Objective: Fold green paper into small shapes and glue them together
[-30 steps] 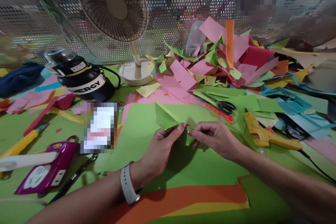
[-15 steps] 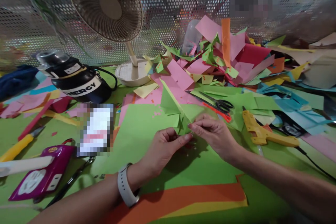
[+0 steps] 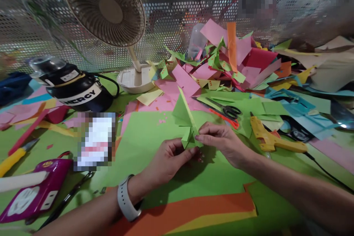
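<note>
Between my two hands is a folded green paper piece (image 3: pixel 182 112), with a pale yellow-green strip along its long edge and a point rising away from me. My left hand (image 3: pixel 174 158) pinches its lower end between thumb and fingers. On the right side of that lower end, my right hand (image 3: pixel 218 138) grips the paper with thumb and forefinger. Both hands are above a flat green sheet (image 3: pixel 149 132), under which orange paper (image 3: pixel 199 206) shows at the near edge. The undersides of the fingers are hidden.
Black-handled scissors (image 3: pixel 231 110) and a yellow glue gun (image 3: pixel 276 140) lie at right. Behind is a heap of paper scraps (image 3: pixel 215 70). A fan (image 3: pixel 132 79), a black bottle (image 3: pixel 83 92), a phone (image 3: pixel 95 140), a yellow cutter (image 3: pixel 13 160) and a purple case (image 3: pixel 41 188) are at left.
The folded green paper has turned a little more upright, and a folded flap near my left fingertips shows more clearly. Both hands keep their hold. The whole view has shifted slightly.
</note>
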Motion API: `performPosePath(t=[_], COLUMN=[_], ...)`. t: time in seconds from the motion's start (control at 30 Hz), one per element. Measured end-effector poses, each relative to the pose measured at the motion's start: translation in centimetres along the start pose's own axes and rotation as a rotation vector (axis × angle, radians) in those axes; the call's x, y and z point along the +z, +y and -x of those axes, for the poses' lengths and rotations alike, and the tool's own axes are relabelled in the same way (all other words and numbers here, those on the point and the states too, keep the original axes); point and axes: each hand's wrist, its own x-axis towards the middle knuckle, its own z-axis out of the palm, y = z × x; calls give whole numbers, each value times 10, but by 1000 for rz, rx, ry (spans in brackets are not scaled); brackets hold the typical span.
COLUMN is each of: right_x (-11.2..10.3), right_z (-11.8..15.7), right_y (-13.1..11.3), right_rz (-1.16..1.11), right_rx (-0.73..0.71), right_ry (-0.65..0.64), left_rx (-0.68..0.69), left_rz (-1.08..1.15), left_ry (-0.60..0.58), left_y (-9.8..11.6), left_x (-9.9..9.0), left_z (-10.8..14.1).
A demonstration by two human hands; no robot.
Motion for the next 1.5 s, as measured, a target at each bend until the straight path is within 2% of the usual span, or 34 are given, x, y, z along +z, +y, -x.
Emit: performPosePath(t=[0.17, 0.23, 0.4, 0.53, 0.6, 0.67, 0.77, 0.83, 0.93, 1.0, 1.07, 1.2, 1.27, 1.4, 1.5], right_x=[-3, -4, -5, 0, 0, -3, -12, -17, -20, -20, -19, -16, -12, -4, -2], right_z=[-2, -3, -3, -3, -3, -5, -9, -12, -14, -13, -12, -6, -3, -1, -1], right_y=[-2, -2, 1, 3, 3, 0, -7, -10, -11, -9, -8, -8, -8, -5, -2], right_rz=[-143, -177, -237, -256, -246, -224, -218, -234, -238, -223, -187, -69, -16, 27, 53], right_rx=[153, 145, 149, 186, 198, 149, 22, -10, -7, -2, 23, 200, 275, 315, 323], right_ry=[-49, -44, -20, -38, -57, -20, 121, 185, 201, 184, 126, -126, -199, -208, -249], left_rx=[-29, -32, 27, -8, -50, -91, -134, -108, 35, 130, 170, 156, 122, 9, -28], left_rz=[-54, -72, -111, 8, 30, 45, 39, 21, 46, 108, 197, 399, 453, 422, 398], left_ry=[-135, -120, 40, -30, -18, -9, -63, -63, 96, 244, 361, 465, 434, 255, 227], left_y=[10, 14, 19, 9, 3, 1, 6, 10, 15, 16, 16, 17, 17, 13, 10], left_x=[-10, -14, -17, -10, -8, -7, -10, -14, -22, -26, -29, -29, -26, -17, -15], left_z=[-2, -3, -5, -8, -9, -9, -8, -8, -9, -12, -15, -21, -21, -19, -18])
